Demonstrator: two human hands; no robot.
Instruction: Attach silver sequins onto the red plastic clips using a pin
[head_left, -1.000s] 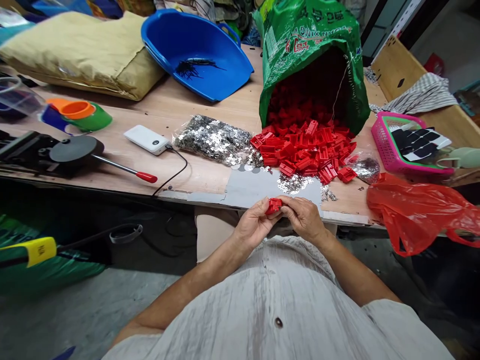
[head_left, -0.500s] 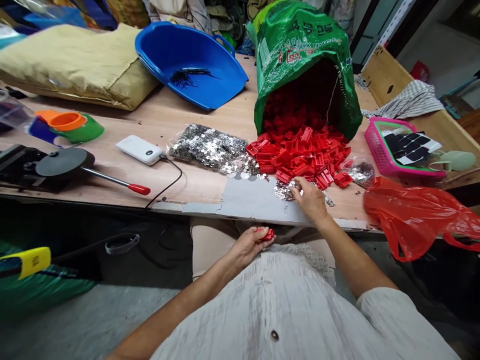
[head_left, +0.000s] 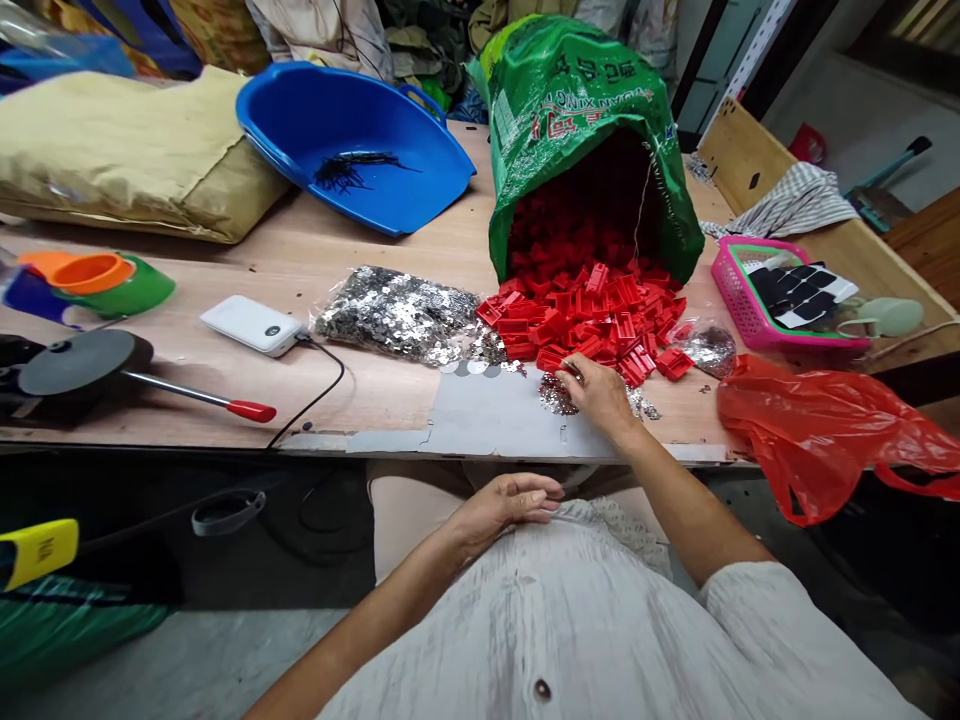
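Right hand: the person's right hand (head_left: 604,395) reaches over the table edge, fingertips down at the loose pile of small shiny silver metal pieces (head_left: 556,398); thumb and fingers bent close together, cannot tell if a piece is pinched between.
Left hand: the person's left hand (head_left: 517,503) hangs low by the lap, fingers loosely curved and lying alongside one another; palm hidden, so cannot tell if anything is held. Probably parked there close to the body, out of the other arm's way.
Silver pile: lies mostly on the flat grey sheet (head_left: 480,412) at the near edge, likely for easy picking.
Red heap: red rectangular plastic pieces (head_left: 592,318) just behind the right hand, spilling toward the person.
Sack: glossy green printed sack (head_left: 574,115) on its side, mouth facing forward, presumably so contents slide within reach.
Silver stock: clear plastic bag of silver pieces (head_left: 397,310) left of the red heap, its end near the sheet; looks like supply kept handy.
Right side: crumpled translucent red plastic bag (head_left: 810,420) over the edge, pink perforated plastic basket (head_left: 739,300) behind it.
Back: blue plastic basin (head_left: 424,195), thin black strands inside.
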